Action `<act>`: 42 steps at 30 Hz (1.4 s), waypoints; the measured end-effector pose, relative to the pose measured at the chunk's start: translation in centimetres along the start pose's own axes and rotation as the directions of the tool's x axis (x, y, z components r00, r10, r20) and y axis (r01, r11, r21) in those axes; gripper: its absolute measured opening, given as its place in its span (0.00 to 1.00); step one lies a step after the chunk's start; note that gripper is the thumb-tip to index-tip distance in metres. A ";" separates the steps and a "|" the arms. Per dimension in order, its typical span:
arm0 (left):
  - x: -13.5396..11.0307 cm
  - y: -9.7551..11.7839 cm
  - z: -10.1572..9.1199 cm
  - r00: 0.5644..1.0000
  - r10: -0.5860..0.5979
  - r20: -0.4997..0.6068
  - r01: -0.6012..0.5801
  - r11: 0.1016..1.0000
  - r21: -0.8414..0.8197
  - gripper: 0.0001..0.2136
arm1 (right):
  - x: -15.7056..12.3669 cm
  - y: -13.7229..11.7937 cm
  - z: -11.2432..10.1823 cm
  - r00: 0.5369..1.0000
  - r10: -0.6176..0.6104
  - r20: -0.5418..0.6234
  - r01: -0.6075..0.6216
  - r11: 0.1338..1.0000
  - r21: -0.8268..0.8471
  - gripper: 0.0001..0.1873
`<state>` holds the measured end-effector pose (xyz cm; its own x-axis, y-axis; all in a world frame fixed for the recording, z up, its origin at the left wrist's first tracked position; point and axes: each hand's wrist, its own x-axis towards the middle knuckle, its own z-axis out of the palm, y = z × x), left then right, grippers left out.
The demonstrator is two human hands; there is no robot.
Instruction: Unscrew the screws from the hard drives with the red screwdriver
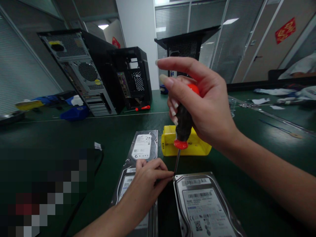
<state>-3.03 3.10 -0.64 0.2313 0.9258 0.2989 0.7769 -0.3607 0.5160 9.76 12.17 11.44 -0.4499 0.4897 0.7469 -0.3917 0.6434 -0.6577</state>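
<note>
My right hand (204,105) grips a screwdriver (184,126) with a black and red handle, held upright. Its tip touches the top left corner of the near hard drive (204,207). My left hand (145,187) is pinched at the screwdriver's tip, fingers together, resting over a second hard drive (125,184) on the left. A third hard drive (144,146) lies just beyond that one. A small yellow tray (168,141) sits behind the screwdriver.
The dark green table (247,148) carries two open computer cases (81,72) (134,79) at the back left, another case (185,44) behind my hand, a red-handled screwdriver (142,108), and blue items (74,112) at far left. Another person's sleeve (301,67) shows at far right.
</note>
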 end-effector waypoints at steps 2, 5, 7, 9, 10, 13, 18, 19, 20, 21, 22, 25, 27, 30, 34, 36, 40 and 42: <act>0.0 0.0 0.0 1.000 0.002 0.000 -0.002 1.000 0.005 0.12 | 0.0 0.1 0.0 1.000 0.002 0.002 -0.002 1.000 0.004 0.14; 0.0 0.1 0.0 1.000 0.003 -0.008 -0.003 1.000 0.010 0.13 | 0.0 0.1 0.1 1.000 -0.001 -0.001 0.001 1.000 0.009 0.14; -0.1 0.1 0.0 1.000 0.001 -0.011 -0.001 1.000 0.011 0.13 | 0.0 0.1 0.1 1.000 -0.003 -0.005 0.003 1.000 0.008 0.14; -0.1 0.2 0.0 1.000 0.000 -0.014 0.000 1.000 0.013 0.12 | 0.0 0.1 0.1 1.000 -0.005 -0.007 0.005 1.000 0.009 0.14; -0.1 0.2 0.0 1.000 0.000 -0.019 0.001 1.000 0.014 0.12 | 0.0 0.1 0.2 1.000 -0.005 -0.010 0.005 1.000 0.009 0.14; 0.0 0.1 0.0 0.999 0.005 -0.037 -0.004 1.000 0.017 0.12 | -0.1 0.1 0.4 0.999 -0.015 -0.040 0.016 0.999 0.027 0.12; 0.1 -0.1 0.3 0.998 0.036 -0.054 -0.035 0.999 0.027 0.11 | -0.2 -0.3 0.8 0.997 -0.045 -0.063 0.047 0.998 0.031 0.08; 0.1 -0.2 0.3 0.997 0.047 -0.061 -0.045 0.998 0.037 0.11 | -0.2 -0.3 0.9 0.997 -0.049 -0.063 0.050 0.998 0.024 0.08; 0.2 -0.2 0.4 0.996 0.059 -0.069 -0.055 0.997 0.050 0.10 | -0.2 -0.4 0.9 0.997 -0.050 -0.062 0.052 0.999 0.016 0.08; 0.2 -0.1 0.4 0.995 0.071 -0.077 -0.066 0.996 0.066 0.09 | -0.2 -0.4 0.9 0.997 -0.052 -0.061 0.052 0.999 0.008 0.08; 0.2 -0.1 0.4 0.993 0.084 -0.084 -0.077 0.994 0.082 0.08 | -0.2 -0.4 0.9 0.997 -0.055 -0.061 0.055 0.998 0.000 0.09; 0.2 0.1 0.5 0.988 0.114 -0.102 -0.100 0.987 0.128 0.06 | -0.2 -0.2 0.8 0.996 -0.059 -0.063 0.058 0.998 -0.021 0.08; 0.2 0.3 0.6 0.986 0.123 -0.111 -0.105 0.983 0.149 0.05 | -0.2 -0.1 0.7 0.997 -0.052 -0.065 0.051 0.998 -0.029 0.08; 0.2 0.5 0.5 0.985 0.127 -0.113 -0.107 0.980 0.165 0.05 | -0.2 0.0 0.7 0.997 -0.039 -0.059 0.036 0.998 -0.046 0.08; 0.2 0.6 0.5 0.987 0.126 -0.103 -0.106 0.978 0.180 0.06 | -0.2 0.0 0.7 0.997 -0.049 -0.059 0.046 0.998 -0.044 0.09; 0.2 0.6 0.5 0.987 0.125 -0.098 -0.105 0.976 0.191 0.06 | -0.2 -0.1 0.7 0.997 -0.047 -0.060 0.044 0.998 -0.047 0.09; 0.3 0.6 0.6 0.989 0.121 -0.084 -0.101 0.972 0.214 0.06 | -0.2 -0.2 0.7 0.997 -0.049 -0.051 0.046 0.997 -0.058 0.09; 0.4 0.7 0.5 0.990 0.116 -0.078 -0.096 0.970 0.225 0.06 | -0.2 -0.3 0.7 0.997 -0.066 -0.038 0.064 0.997 -0.047 0.09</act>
<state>-2.06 3.23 -0.58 0.2740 0.8659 0.4184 0.8627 -0.4136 0.2909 9.36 11.47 11.43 -0.3922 0.4682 0.7918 -0.3814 0.7005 -0.6032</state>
